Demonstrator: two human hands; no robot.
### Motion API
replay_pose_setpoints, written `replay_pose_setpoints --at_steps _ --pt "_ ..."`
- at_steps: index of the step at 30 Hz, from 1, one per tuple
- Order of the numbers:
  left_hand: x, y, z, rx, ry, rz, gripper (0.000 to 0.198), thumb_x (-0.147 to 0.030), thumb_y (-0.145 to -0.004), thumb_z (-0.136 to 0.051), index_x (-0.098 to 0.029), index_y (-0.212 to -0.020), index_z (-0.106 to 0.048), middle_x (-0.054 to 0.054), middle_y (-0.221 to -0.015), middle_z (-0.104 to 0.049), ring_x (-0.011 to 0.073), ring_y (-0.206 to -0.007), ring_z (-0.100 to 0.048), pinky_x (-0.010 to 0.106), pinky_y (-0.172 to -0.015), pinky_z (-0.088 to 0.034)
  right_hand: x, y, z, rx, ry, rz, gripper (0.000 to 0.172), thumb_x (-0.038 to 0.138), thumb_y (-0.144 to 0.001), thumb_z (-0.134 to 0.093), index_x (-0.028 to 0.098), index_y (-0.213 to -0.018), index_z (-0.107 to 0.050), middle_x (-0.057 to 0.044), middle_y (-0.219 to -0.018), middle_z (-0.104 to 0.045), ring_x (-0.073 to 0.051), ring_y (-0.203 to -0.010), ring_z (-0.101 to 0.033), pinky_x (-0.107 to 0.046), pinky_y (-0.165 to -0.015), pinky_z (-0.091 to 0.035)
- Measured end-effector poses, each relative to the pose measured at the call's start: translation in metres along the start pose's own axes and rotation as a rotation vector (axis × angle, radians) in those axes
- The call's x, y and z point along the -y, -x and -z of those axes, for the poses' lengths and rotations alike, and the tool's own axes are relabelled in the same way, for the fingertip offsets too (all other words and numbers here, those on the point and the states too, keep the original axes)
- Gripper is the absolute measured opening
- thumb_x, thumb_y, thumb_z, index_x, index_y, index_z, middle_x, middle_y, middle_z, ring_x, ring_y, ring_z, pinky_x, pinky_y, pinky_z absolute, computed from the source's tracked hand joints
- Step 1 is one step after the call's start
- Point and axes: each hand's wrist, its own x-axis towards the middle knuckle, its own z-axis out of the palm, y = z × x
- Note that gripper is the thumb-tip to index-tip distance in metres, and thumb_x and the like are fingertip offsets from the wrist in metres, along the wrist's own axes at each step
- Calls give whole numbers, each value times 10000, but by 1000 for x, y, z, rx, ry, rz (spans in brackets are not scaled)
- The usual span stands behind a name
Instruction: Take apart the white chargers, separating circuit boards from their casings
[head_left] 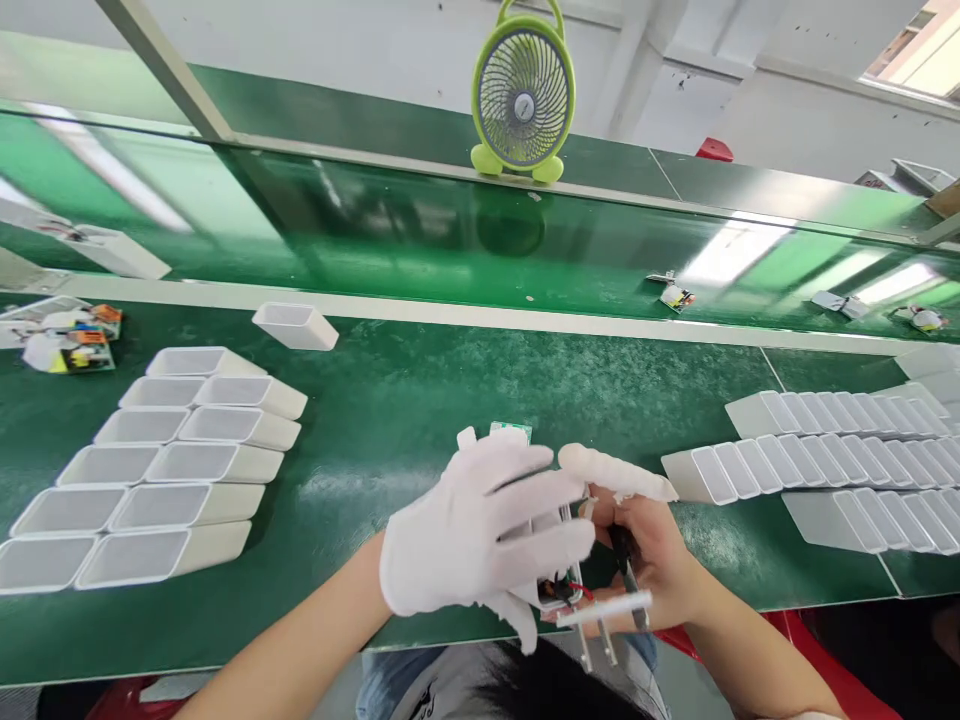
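At green bench [390, 400], gloved hand [487, 525] over casing [577, 578]

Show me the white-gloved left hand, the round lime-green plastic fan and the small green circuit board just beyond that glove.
White-gloved left hand [487, 525], head view: back of glove.
Round lime-green plastic fan [524, 107], head view: front hub.
Small green circuit board [514, 428], head view: exposed far part.

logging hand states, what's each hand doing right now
Left hand: extended over a white casing; whether it grips cannot be told.
Right hand: closed around a black-handled tool.
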Motion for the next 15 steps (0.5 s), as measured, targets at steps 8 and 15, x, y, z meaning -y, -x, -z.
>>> replay_pose_setpoints --at_steps 8,15 --pt "-15 5 -5 -196 177 462 260 -332 -775 -811 -220 -796 -578 6 -773 -680 189 -713 -618 332 -656 -462 3 -14 11 -274 -179 -160 406 578 -856 -742 225 -729 -584 -21 -752 -556 -168 -706 -518 -274 -534 -418" --pt "-17 -7 4 -470 927 1150 314 -254 -713 -791 -214 -757 -483 -30 -734 -573 144 -698 -558 289 -628 -444 -4 -28 31 -822 -475 -171 493 682 -892 -637 219 -760 -745 -60 -815 -749 -182 -603 -638 -316 -472 -519"
